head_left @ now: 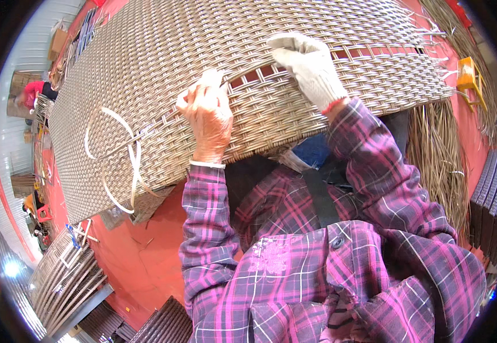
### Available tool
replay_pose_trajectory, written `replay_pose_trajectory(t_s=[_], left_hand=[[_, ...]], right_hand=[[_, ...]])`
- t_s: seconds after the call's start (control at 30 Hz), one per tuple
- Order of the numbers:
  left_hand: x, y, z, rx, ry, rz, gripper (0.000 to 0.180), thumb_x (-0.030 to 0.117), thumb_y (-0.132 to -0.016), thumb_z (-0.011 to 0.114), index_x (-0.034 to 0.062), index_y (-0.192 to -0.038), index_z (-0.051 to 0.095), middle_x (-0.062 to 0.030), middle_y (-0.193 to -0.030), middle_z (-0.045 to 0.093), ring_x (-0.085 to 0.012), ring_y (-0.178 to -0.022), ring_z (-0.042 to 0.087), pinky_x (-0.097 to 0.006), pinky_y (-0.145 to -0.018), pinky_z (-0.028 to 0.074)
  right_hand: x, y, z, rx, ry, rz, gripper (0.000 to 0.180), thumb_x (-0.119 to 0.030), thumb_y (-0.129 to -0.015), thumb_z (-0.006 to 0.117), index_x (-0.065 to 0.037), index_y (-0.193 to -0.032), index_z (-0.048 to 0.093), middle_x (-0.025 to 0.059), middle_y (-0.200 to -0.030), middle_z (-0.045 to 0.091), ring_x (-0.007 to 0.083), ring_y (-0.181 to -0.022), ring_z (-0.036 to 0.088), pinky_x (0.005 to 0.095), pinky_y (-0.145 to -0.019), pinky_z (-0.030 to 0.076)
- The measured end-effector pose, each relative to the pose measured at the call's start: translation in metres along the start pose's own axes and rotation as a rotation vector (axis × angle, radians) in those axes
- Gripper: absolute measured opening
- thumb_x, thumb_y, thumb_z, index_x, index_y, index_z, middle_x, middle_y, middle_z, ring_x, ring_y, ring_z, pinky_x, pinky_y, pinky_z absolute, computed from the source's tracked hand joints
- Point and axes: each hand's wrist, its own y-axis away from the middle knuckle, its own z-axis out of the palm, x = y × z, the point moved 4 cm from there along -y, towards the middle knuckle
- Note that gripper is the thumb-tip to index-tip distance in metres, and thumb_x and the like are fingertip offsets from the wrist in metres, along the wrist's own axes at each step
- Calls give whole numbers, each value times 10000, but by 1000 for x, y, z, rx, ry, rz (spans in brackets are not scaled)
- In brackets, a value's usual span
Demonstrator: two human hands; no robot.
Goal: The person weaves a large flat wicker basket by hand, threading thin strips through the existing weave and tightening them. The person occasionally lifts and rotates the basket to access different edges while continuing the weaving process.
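Observation:
A large woven wicker panel point(162, 63) in brown and tan lies in front of me. A narrow open slit runs across its weave, with red showing between the cross strands. Along the slit, a thin wicker strand point(248, 70) arcs up between my two hands. My bare left hand point(207, 117) pinches it at the slit's left end, fingertips pressed together. On my right hand point(308, 66) is a white knit glove; its fingers are curled over the strand's other end, and the fingertips are partly hidden. A pale strip point(136, 171) loops loosely over the panel's left part.
Long loose wicker strands point(437, 154) hang in a bundle at the right. Beyond them stands a yellow stool point(471, 83) on the red floor point(145, 257). Curved woven pieces point(68, 280) are stacked at lower left. A person in red point(33, 94) is at far left.

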Motion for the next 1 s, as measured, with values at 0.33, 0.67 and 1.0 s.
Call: replay_pose_trajectory(t_s=[0.33,0.67,1.0], left_hand=[[4,-32,3,-305,507,11,83,93,-831,703,79,-907,734,-94,-761,652,-275,-650,619,-363,-612,467],[-21,-6,-6,-291,350,-263,56,101,-814,693,52,-843,692,-96,-731,678,-180,-582,626,-299,-566,478],[-22,-5,30,-402,245,-393,102,205,-779,653,113,-768,695,-137,-737,683,-364,-731,664,-475,-681,512]], right_hand=[[-1,12,10,-205,266,-82,131,-134,-904,640,-58,-987,707,58,-806,690,138,-737,625,286,-689,501],[-3,18,47,-408,1153,-448,382,-305,-886,640,-110,-1196,532,138,-812,686,345,-774,675,437,-668,525],[2,2,60,-495,1352,-80,746,-457,-853,625,-170,-1465,311,197,-1024,701,371,-887,690,478,-757,524]])
